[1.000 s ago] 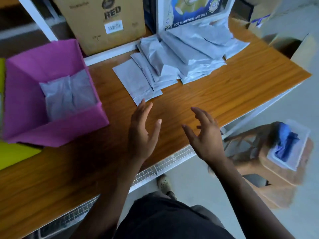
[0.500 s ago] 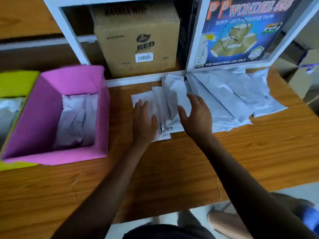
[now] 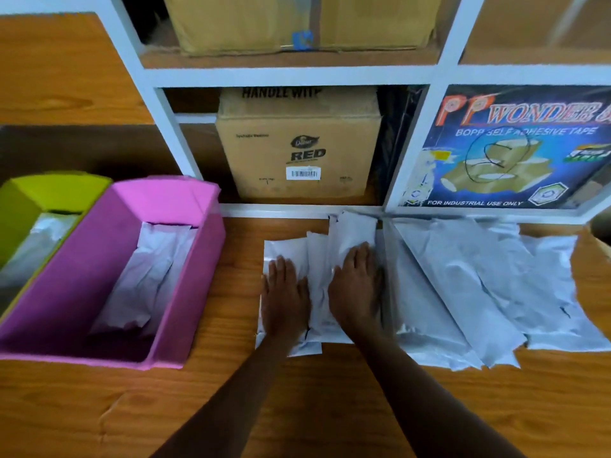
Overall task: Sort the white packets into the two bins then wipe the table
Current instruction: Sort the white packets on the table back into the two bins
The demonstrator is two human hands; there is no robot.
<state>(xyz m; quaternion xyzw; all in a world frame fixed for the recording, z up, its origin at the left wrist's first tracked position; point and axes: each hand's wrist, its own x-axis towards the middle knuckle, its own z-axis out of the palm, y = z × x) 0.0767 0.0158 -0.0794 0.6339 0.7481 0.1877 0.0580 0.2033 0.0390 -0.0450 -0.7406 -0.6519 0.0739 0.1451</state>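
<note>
Several white packets (image 3: 469, 285) lie in an overlapping heap on the wooden table (image 3: 297, 408), against the shelf's lower rail. My left hand (image 3: 286, 300) lies flat, palm down, on the leftmost small packet (image 3: 281, 247). My right hand (image 3: 355, 290) lies flat on the small packets (image 3: 352, 229) beside it. Neither hand has closed around anything. A pink bin (image 3: 185, 325) stands left of the packets with white packets inside. A yellow-green bin (image 3: 49, 190) stands at the far left, also holding white packets.
A white shelf frame (image 3: 406, 153) rises at the table's back. A brown carton (image 3: 297, 153) and a blue adhesive-tape box (image 3: 515, 150) stand in its lower compartments, another carton (image 3: 297, 21) above. Bare wood stretches in front of the bins and the heap.
Both hands have reached forward from above the table's near edge and come down flat on the small packets. The camera has tilted up toward the shelf.
</note>
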